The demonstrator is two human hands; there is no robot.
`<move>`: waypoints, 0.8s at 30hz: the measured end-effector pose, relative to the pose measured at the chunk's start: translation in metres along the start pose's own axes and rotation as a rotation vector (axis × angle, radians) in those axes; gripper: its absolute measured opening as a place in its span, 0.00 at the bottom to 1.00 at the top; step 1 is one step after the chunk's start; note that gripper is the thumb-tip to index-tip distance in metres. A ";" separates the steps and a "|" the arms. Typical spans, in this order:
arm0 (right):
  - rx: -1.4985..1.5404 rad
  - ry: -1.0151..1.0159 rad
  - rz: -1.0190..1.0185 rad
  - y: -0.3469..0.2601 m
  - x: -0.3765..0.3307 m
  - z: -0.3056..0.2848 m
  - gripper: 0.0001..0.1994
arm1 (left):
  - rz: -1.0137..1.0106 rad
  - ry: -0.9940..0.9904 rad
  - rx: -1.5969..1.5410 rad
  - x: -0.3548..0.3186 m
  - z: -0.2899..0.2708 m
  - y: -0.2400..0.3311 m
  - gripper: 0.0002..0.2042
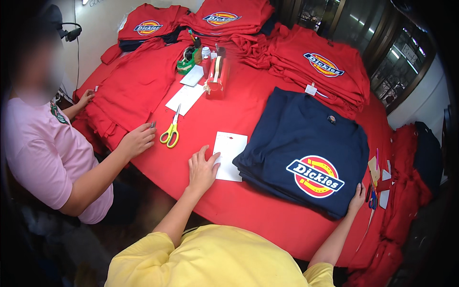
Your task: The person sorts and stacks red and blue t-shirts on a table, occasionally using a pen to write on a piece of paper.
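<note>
A stack of folded navy sweatshirts lies in front of me on the right, its top one bearing a red, yellow and white logo print. My right hand rests against the near right edge of that stack, fingers extended along the fabric and not wrapped round it. Left of the stack, a white paper sheet lies flat. My left hand is open over the table, fingers apart, its fingertips at the sheet's left edge. Yellow-handled scissors lie farther left, apart from my hand.
A person in a pink shirt at the left handles a red garment. Stacks of red sweatshirts line the table's far side. A red tape dispenser stands mid-table. Blue-handled scissors lie at the right edge.
</note>
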State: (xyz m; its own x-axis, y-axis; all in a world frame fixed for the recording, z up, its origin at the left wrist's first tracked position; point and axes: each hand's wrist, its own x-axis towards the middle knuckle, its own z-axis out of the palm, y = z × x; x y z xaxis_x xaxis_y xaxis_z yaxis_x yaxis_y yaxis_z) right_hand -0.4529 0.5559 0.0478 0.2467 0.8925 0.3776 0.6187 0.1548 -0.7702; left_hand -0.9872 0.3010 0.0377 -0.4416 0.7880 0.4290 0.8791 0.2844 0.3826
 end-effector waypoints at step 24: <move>0.010 0.021 0.015 -0.001 -0.005 -0.002 0.20 | 0.250 0.319 -0.068 0.292 -0.022 0.037 0.11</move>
State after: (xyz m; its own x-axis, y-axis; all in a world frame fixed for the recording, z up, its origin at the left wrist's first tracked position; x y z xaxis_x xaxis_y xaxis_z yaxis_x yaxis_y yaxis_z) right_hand -0.4531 0.5502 0.0478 0.2718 0.8855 0.3768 0.6075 0.1458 -0.7808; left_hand -1.0880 0.5296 0.1950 -0.2592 0.6166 0.7434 0.9570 0.0605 0.2836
